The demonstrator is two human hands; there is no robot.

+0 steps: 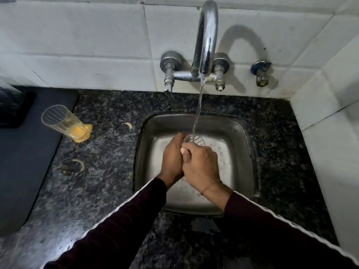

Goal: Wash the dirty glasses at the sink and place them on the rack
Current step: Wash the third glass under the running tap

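Observation:
Over the steel sink (242,136) both hands wrap one clear glass (189,137); only its rim shows past my fingers, under the running stream from the chrome tap (206,35). My left hand (172,158) grips the glass from the left and my right hand (200,166) closes on it from the right, the two touching each other. A second tall clear glass (64,121) with yellow residue at its bottom stands on the dark granite counter (108,171) left of the sink, in a small yellow puddle.
A dark mat (25,152) lies at the left with a black object (13,107) on its far end. Two pale peel scraps (127,125) (79,164) lie on the counter. White tiled walls close the back and right side; a small valve (261,72) sticks out at right.

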